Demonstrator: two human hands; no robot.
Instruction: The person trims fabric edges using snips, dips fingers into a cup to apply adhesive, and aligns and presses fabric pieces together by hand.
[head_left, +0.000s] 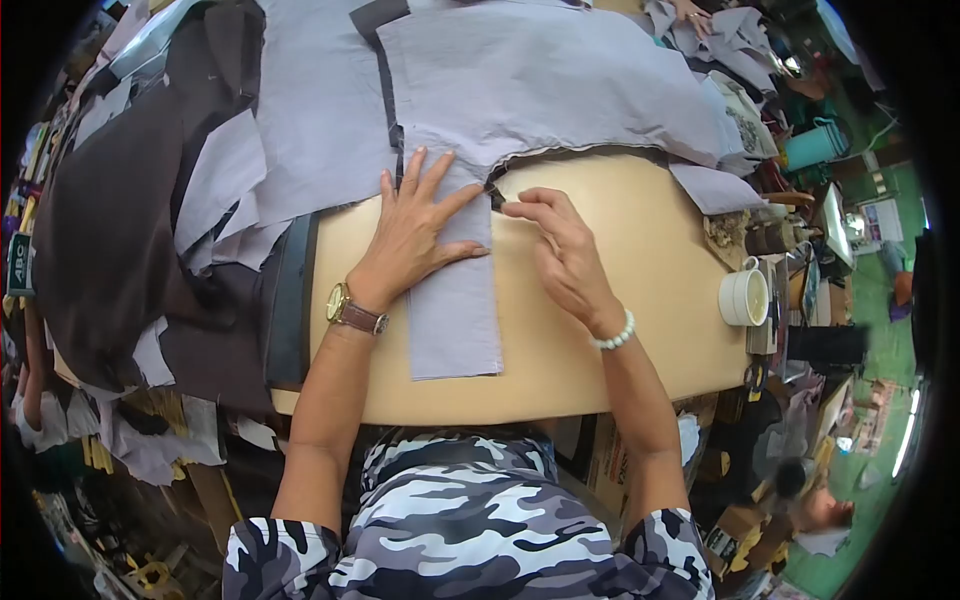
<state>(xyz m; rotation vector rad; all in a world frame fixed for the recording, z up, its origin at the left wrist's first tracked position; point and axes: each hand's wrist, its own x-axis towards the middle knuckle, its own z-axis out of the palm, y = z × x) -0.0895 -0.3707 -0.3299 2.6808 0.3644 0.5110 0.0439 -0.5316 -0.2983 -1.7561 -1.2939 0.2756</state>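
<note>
My left hand (418,232), with a watch at the wrist, lies flat with fingers spread on a light grey fabric strip (452,325). The strip runs toward me from a larger light grey cloth piece (545,80); whether they are one piece I cannot tell. Dark fabric shows along that piece's curved lower edge. Close to the right side of the strip, my right hand (563,245) has its fingers curled and thumb and fingertips drawn together. A small dark bit (495,195) sits at those fingertips, and what it is I cannot make out.
The cloth lies on a pale tabletop (620,330). Dark brown fabric (110,240) and grey offcuts (222,180) are heaped at left. A white cup (743,298) stands at the right edge. Another person's hand (690,14) touches cloth at the upper right.
</note>
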